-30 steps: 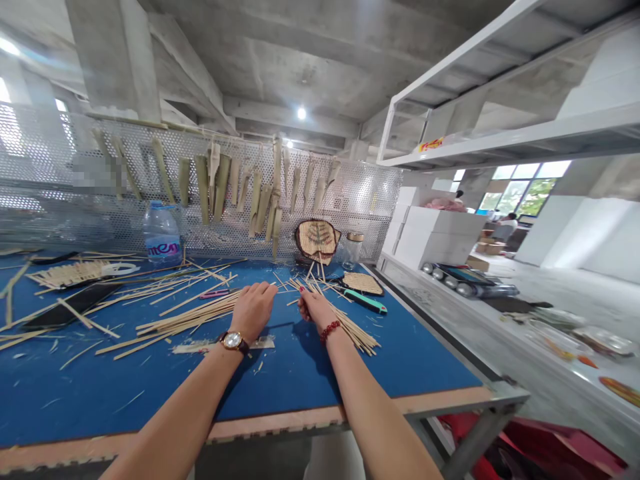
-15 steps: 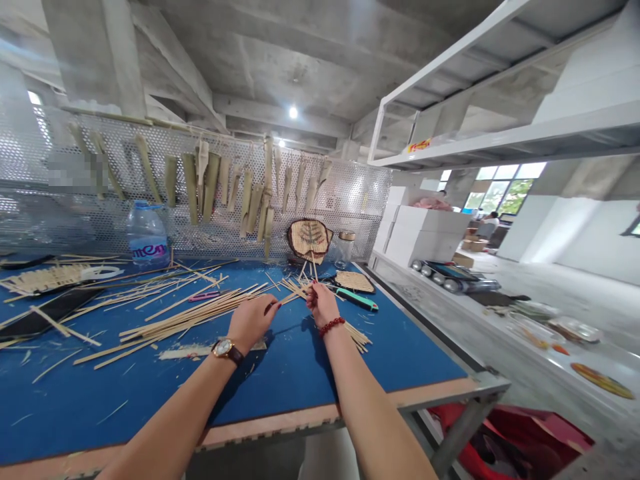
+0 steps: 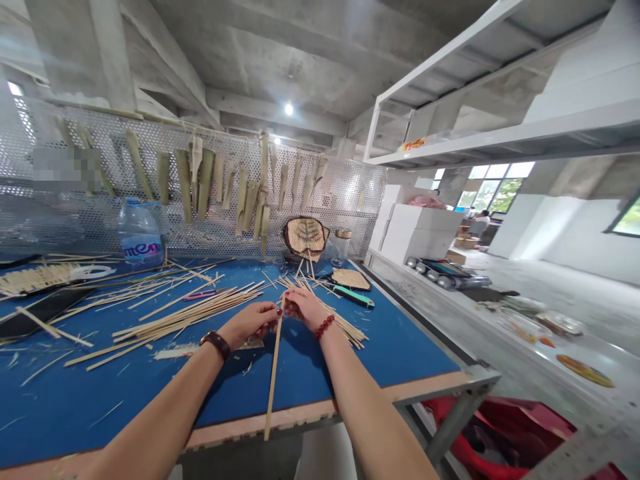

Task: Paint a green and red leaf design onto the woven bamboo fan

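A long pale bamboo strip (image 3: 273, 380) hangs between my hands, its lower end reaching past the table's front edge. My left hand (image 3: 254, 320), with a watch strap at the wrist, pinches it near its upper end. The fingers of my right hand (image 3: 301, 308), below a red bead bracelet, close on the strip's top. Left of my hands lies a bundle of similar strips (image 3: 200, 312). More strips (image 3: 345, 325) lie beside and behind my right wrist. A green-handled knife (image 3: 353, 296) rests beyond it, near a small woven piece (image 3: 351, 279).
On the blue table (image 3: 240, 393) stand a water bottle (image 3: 141, 233), a glass jar (image 3: 341, 248) and a round woven fan (image 3: 306, 238). Purple scissors (image 3: 200, 294) lie behind the bundle. A perforated metal panel (image 3: 200, 233) with hanging bamboo pieces closes off the back.
My right hand has moved left and toward me, and my hands are now together. A bamboo strip is now held upright between them. The view has shifted slightly right.
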Motion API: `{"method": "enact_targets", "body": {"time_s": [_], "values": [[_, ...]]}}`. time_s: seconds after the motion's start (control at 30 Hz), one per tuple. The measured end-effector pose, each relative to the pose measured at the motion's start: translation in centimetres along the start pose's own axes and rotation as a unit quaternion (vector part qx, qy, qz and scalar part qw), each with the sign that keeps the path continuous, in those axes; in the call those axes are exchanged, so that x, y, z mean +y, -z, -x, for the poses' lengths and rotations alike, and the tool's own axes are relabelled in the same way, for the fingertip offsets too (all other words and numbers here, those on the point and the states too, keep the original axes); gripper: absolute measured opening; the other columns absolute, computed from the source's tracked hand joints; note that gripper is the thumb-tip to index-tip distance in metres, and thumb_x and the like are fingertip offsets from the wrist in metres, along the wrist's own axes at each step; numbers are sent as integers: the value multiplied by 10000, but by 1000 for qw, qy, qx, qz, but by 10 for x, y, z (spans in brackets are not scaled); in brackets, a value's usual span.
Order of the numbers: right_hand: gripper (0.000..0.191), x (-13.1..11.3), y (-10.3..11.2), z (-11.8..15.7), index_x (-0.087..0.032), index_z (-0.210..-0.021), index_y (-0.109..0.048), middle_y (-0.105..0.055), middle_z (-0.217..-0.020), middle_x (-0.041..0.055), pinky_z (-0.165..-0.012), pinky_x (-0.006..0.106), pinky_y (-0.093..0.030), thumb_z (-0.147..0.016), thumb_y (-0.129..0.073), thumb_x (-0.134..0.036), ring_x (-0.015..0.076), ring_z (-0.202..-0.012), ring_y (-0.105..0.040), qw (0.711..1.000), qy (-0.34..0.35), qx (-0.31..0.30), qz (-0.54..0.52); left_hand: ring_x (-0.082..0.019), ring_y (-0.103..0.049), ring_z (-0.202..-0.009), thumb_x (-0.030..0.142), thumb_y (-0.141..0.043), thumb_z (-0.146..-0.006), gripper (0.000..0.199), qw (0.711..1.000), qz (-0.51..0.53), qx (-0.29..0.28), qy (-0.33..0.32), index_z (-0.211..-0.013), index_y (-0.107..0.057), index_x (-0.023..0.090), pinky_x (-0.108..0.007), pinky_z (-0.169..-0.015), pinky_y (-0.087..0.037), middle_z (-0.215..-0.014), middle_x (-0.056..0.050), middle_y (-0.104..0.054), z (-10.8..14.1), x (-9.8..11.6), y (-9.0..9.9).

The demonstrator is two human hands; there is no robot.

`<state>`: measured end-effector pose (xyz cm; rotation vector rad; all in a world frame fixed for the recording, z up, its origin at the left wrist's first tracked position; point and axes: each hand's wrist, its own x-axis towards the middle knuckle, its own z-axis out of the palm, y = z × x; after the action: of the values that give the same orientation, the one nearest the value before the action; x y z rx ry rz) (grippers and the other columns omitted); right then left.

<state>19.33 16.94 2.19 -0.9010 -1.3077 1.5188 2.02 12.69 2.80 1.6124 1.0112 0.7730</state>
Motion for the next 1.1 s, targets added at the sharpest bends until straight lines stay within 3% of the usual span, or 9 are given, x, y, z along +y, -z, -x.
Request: {"method": "enact_targets", "body": {"time_s": [0.33,0.6,0.83,1.1], "values": [[112,3,-6,1,-205,-739,-604,-611,-677,-3,-538,223,-432,-820,-540,-248,113,-542,-577,996,-16,-26,86,-84,-383,-394,373,-572,-728,183,998,-21,52,2,-707,-537,195,-226,-425,-244,-522,54,-532,-6,-3,-1],[185,5,-7,-1,-213,-637,-540,-544,-534,-27,-511,219,-414,-815,-500,-182,110,-490,-512,972,74,-38,220,-98,-394,-427,531,-575,-734,328,994,-39,99,-18,-746,-508,210,-234,-433,-261,-557,47,-548,-9,-5,2],[177,10,-7,-3,-209,-665,-528,-540,-524,-43,-523,208,-423,-818,-463,-148,101,-490,-514,967,70,-57,240,-132,-490,-609,474,-631,-689,315,992,-29,116,-48,-800,-520,201,-229,-491,-332,-669,34,-555,-8,-3,3],[201,7,-9,0,-207,-649,-537,-554,-553,-26,-526,225,-421,-838,-483,-167,112,-497,-511,965,72,-67,243,-114,-447,-585,456,-671,-672,319,991,12,124,-46,-788,-548,185,-233,-516,-316,-674,39,-543,-13,-13,6]]}}
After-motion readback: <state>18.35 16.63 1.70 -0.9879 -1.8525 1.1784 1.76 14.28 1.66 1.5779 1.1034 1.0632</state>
